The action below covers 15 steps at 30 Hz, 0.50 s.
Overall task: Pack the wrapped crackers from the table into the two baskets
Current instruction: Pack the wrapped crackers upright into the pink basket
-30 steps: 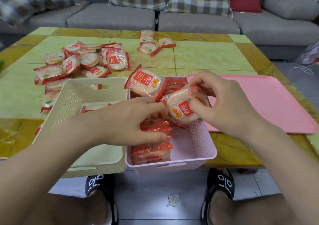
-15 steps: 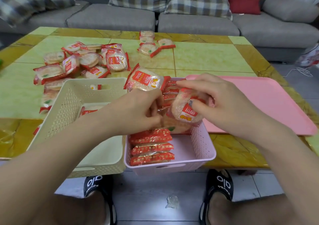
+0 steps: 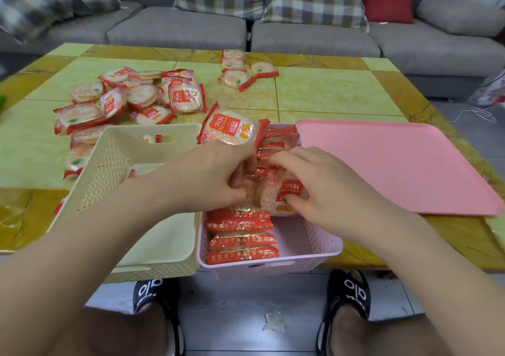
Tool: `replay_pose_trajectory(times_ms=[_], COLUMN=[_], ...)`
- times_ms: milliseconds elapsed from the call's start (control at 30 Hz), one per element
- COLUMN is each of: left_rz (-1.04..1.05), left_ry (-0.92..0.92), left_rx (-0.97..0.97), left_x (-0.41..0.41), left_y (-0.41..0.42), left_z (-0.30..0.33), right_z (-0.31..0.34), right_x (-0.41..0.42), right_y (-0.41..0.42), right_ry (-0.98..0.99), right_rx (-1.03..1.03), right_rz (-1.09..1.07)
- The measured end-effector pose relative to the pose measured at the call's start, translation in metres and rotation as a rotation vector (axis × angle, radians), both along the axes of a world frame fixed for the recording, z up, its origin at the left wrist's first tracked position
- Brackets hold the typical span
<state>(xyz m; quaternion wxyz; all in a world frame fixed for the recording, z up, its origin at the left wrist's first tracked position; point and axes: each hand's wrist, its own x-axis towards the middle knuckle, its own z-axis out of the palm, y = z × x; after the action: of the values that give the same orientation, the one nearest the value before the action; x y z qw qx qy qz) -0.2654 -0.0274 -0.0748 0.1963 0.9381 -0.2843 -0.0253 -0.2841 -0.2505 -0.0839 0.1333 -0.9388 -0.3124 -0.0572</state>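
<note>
Nearest the viewer, two feet in black slides [image 3: 347, 298] rest on the tiled floor below the worktop's [image 3: 328, 93] front edge. Overhanging that edge is the pink basket [image 3: 322, 243], and inside it, at the near left, a row of wrapped crackers [image 3: 241, 235] stands on edge, red crimped seams with gold print facing up. Over the middle of this basket both hands meet. The right hand [image 3: 325, 191] has its grip curled onto a cracker packet [image 3: 281, 194]: a clear wrapper over pale round rice crackers, with a red label and yellow characters, thumb pressing on the label. The left hand [image 3: 207, 178] is clenched with fingers curled around packets just beside it, though exactly which packet it grasps is hidden. Beside the pink basket on the left sits the cream basket [image 3: 109, 164], perforated, holding what looks like one packet, mostly hidden by the forearm. Beyond the hands another packet [image 3: 232, 131] lies tilted on the pink basket's far rim. A pink tray [image 3: 396, 164] lies to the right. Further back, loose packets [image 3: 131, 101] lie heaped at left, a smaller cluster [image 3: 240, 68] near the far edge, then a grey sofa [image 3: 177, 30] with plaid cushions.
</note>
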Motion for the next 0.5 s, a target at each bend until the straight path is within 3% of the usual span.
replay_pose_trajectory(times_ms=[333,500], left_rz=[0.029,0.060], left_ry=[-0.172,-0.188], left_rx=[0.187,0.185], left_x=[0.002,0.005], left_y=[-0.007,-0.003], left_z=[-0.006,-0.006], right_z=[-0.012,-0.017], right_x=[0.002,-0.002], right_y=[0.011,0.007], right_ry=[-0.137,-0.146], right_rx=[-0.088,-0.150], right_rz=[0.063,0.042])
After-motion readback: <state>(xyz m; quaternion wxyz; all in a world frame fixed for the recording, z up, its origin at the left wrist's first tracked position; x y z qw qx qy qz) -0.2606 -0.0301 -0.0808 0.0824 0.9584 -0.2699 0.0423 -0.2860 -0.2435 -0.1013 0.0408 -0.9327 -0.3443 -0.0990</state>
